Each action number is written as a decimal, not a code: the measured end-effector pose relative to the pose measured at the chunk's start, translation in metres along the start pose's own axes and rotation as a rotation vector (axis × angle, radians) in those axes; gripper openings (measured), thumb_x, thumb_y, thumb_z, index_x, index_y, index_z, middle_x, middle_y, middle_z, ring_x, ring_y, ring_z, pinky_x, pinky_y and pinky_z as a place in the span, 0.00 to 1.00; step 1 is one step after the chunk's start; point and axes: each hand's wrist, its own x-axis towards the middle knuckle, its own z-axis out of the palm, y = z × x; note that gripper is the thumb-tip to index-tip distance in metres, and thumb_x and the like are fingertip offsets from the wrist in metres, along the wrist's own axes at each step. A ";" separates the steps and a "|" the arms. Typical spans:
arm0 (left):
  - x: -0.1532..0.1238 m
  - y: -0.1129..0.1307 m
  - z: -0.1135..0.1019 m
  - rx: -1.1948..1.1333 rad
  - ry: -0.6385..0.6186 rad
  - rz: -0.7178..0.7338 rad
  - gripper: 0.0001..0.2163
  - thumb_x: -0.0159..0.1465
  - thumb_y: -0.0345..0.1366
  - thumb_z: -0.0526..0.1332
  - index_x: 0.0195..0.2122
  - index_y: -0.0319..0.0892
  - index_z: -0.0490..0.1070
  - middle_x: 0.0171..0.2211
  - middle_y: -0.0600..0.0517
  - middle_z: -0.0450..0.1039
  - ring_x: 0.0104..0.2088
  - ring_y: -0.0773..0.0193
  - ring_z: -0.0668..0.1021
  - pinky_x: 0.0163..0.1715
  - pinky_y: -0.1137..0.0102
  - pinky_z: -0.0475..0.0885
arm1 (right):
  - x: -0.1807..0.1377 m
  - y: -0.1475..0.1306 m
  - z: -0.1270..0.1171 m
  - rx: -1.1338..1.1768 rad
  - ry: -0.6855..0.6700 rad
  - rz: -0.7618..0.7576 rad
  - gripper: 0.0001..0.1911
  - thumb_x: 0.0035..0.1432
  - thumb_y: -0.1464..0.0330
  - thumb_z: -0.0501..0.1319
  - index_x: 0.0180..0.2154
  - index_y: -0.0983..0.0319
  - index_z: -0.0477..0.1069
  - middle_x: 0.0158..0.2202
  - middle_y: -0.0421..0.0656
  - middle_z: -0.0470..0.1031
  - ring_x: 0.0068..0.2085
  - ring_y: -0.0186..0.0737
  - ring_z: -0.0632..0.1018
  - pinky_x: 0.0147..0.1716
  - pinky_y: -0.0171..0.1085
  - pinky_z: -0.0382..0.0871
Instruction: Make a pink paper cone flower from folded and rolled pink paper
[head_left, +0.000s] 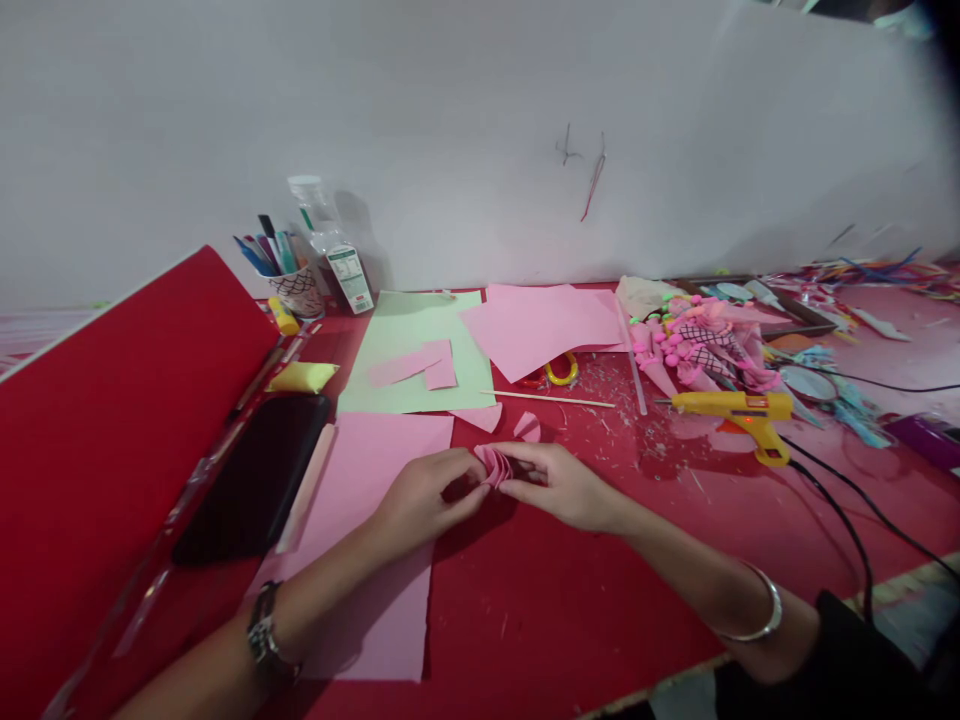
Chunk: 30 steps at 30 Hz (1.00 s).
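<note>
A small pink paper flower [495,465] made of folded petals sits low over the red table [570,600], pinched from both sides. My left hand [427,493] grips its left edge with curled fingers. My right hand [559,485] holds its right edge between thumb and fingers. A loose pink petal [527,427] and a pink paper scrap [480,416] lie just behind the flower. A large pink sheet [367,540] lies under my left forearm.
A yellow glue gun [739,410] with a black cord rests at the right, beside a heap of pink paper cones [697,345]. Green paper [416,350], pink paper [544,325], scissors [559,372], a thin stick [555,399], a black phone [255,480], a pen cup [289,275] and a red board [97,440] surround the hands.
</note>
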 end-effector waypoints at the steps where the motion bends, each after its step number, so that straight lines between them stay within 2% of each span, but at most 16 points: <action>1: 0.000 0.000 -0.001 -0.001 0.000 0.004 0.04 0.59 0.33 0.53 0.28 0.41 0.64 0.25 0.55 0.66 0.25 0.70 0.68 0.26 0.75 0.64 | 0.000 0.000 -0.001 0.020 -0.011 0.010 0.22 0.53 0.71 0.56 0.51 0.61 0.61 0.45 0.44 0.69 0.45 0.37 0.70 0.45 0.40 0.64; 7: 0.000 0.000 -0.006 -0.086 -0.031 0.023 0.04 0.57 0.29 0.53 0.26 0.40 0.63 0.25 0.55 0.66 0.24 0.71 0.67 0.25 0.76 0.63 | -0.001 0.001 -0.008 0.142 -0.075 0.042 0.23 0.50 0.70 0.60 0.50 0.62 0.62 0.45 0.45 0.69 0.45 0.37 0.71 0.46 0.39 0.64; 15: 0.002 0.004 -0.010 -0.279 -0.099 0.103 0.05 0.56 0.24 0.52 0.28 0.38 0.65 0.29 0.51 0.68 0.29 0.68 0.70 0.30 0.73 0.65 | -0.003 -0.002 -0.014 0.294 -0.194 0.051 0.26 0.48 0.70 0.62 0.50 0.58 0.62 0.43 0.43 0.71 0.44 0.36 0.72 0.44 0.38 0.65; 21: 0.002 0.003 -0.013 -0.294 -0.140 0.146 0.05 0.57 0.25 0.52 0.29 0.38 0.65 0.30 0.50 0.68 0.31 0.67 0.69 0.33 0.72 0.65 | -0.003 -0.003 -0.017 0.255 -0.233 0.056 0.25 0.49 0.70 0.61 0.50 0.58 0.63 0.44 0.43 0.71 0.46 0.36 0.70 0.46 0.37 0.63; 26: 0.002 0.004 -0.013 -0.286 -0.149 0.147 0.04 0.57 0.27 0.52 0.26 0.38 0.64 0.29 0.50 0.67 0.30 0.67 0.69 0.32 0.72 0.65 | -0.004 -0.003 -0.020 0.172 -0.247 0.083 0.26 0.48 0.67 0.62 0.51 0.59 0.62 0.44 0.44 0.71 0.43 0.37 0.72 0.43 0.38 0.65; 30: 0.002 0.006 -0.013 -0.266 -0.171 0.121 0.04 0.57 0.29 0.52 0.27 0.38 0.64 0.29 0.50 0.67 0.30 0.66 0.70 0.32 0.71 0.65 | -0.005 -0.006 -0.020 0.089 -0.210 0.046 0.20 0.52 0.68 0.57 0.48 0.61 0.64 0.43 0.44 0.71 0.42 0.36 0.72 0.42 0.38 0.65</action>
